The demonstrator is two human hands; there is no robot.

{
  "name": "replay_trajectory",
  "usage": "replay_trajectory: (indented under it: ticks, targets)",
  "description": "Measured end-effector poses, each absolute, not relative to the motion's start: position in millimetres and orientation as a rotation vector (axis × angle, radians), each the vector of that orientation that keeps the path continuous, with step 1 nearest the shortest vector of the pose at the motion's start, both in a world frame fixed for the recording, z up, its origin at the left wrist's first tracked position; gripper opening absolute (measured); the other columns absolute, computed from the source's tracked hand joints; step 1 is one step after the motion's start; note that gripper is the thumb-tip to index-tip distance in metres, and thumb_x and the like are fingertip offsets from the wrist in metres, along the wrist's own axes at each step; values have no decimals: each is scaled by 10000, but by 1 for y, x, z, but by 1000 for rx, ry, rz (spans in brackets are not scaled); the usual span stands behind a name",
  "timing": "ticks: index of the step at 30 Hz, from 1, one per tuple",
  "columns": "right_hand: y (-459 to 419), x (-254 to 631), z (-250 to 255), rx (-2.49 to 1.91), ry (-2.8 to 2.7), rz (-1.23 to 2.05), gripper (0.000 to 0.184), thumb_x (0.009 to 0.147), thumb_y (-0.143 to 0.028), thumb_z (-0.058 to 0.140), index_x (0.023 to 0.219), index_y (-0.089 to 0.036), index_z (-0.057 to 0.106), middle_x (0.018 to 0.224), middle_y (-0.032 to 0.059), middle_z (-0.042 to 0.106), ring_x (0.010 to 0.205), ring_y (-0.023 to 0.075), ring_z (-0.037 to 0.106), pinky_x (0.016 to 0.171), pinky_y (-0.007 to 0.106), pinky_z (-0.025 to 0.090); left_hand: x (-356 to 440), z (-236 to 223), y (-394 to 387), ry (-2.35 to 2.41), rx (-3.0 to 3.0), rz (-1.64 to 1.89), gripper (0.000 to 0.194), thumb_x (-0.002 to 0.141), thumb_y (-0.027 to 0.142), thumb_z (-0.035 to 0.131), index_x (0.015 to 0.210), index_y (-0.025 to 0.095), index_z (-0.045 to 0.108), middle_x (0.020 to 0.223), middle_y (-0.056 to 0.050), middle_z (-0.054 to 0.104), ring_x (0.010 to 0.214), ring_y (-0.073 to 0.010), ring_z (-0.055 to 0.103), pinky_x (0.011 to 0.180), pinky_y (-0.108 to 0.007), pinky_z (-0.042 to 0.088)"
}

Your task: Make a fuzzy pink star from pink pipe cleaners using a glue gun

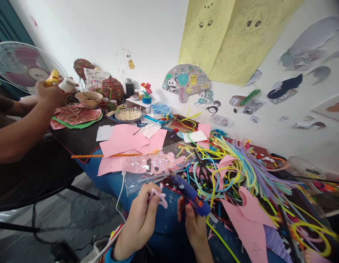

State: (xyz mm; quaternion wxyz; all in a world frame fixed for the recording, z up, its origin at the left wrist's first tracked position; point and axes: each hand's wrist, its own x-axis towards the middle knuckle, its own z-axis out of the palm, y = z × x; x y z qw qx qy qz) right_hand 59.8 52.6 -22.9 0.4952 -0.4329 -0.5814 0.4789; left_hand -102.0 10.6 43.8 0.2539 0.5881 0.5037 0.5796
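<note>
Between the thumb and fingers of my left hand [142, 215] is a small bent piece of pale pink pipe cleaner [162, 199]. My right hand [193, 224] is wrapped round a blue glue gun [189, 191], whose nozzle points up and left, a little above and right of the pink piece. The nozzle and the piece look apart. Just beyond both hands lies a clear plastic bag [136, 179] with a printed pink cartoon figure [161, 160] on it. Black-handled scissors [204, 170] rest among the pipe cleaners to the right.
Pink paper sheets [125, 138] cover the table's left part. A tangle of coloured pipe cleaners [240, 164] and pink scraps [248, 223] spreads on the right. A white cord [120, 197] hangs over the front edge. At far left a co-worker's hands [50, 91] hold a yellow object near a fan [24, 67].
</note>
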Motion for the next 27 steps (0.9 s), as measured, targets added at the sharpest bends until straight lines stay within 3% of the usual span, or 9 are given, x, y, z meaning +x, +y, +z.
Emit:
replay_trajectory:
  ticks: [2, 4, 6, 11, 13, 15, 19, 27]
  targets:
    - [66, 50, -17, -1205, -1504, 950, 336, 882, -524, 540, 958, -205, 613, 629, 2, 583, 529, 174, 547, 509, 273, 431, -101, 46, 7, 1332, 1479, 1589, 152, 1001, 267, 384, 974, 225, 528, 881, -28, 537, 767, -153, 528, 703, -251, 442]
    - [84, 34, -13, -1349, -1696, 680, 337, 901, -454, 533, 1113, -196, 573, 839, 68, 657, 623, 211, 612, 534, 290, 439, -99, 49, 4, 1292, 1350, 1649, 157, 995, 306, 414, 949, 221, 538, 855, -18, 529, 746, -145, 513, 692, -244, 432]
    - [100, 14, -12, -1430, -1948, 395, 339, 931, -379, 485, 1160, -140, 559, 999, 149, 642, 718, 248, 646, 572, 319, 465, -95, 50, 4, 1247, 1218, 1721, 181, 982, 344, 446, 906, 209, 540, 809, -9, 517, 712, -139, 495, 666, -240, 418]
    - [110, -16, -4, -1424, -2010, 291, 298, 915, -280, 535, 1150, -108, 596, 1000, 188, 636, 891, 305, 615, 776, 428, 477, -91, 47, 10, 1118, 1057, 1751, 243, 944, 402, 514, 824, 190, 516, 756, -5, 494, 666, -135, 468, 605, -234, 395]
    - [99, -10, 6, -1341, -1982, 351, 284, 912, -282, 537, 1140, -133, 617, 1051, 178, 641, 982, 314, 583, 871, 474, 447, -90, 45, 12, 1100, 1047, 1722, 246, 944, 406, 515, 828, 189, 516, 751, -4, 491, 675, -137, 467, 618, -236, 398]
    - [84, 3, 17, -1116, -1847, 655, 258, 945, -282, 472, 1080, -170, 660, 1054, 127, 659, 1015, 269, 578, 913, 437, 443, -86, 44, 12, 1098, 1046, 1680, 241, 955, 396, 499, 829, 191, 519, 760, -6, 494, 698, -141, 474, 657, -244, 410]
    - [56, 32, 32, -853, -1403, 1331, 255, 933, -354, 523, 929, -208, 732, 928, 52, 690, 893, 194, 631, 809, 307, 502, -75, 46, 10, 1075, 1096, 1611, 240, 965, 378, 487, 811, 198, 525, 766, -5, 501, 723, -145, 477, 687, -240, 419]
    - [43, 55, 36, -737, -1095, 1449, 57, 776, -301, 740, 799, -253, 761, 869, 17, 631, 836, 167, 612, 741, 266, 518, -58, 49, 8, 1099, 1203, 1465, 244, 974, 380, 467, 819, 202, 530, 772, 3, 523, 700, -131, 496, 662, -215, 426]
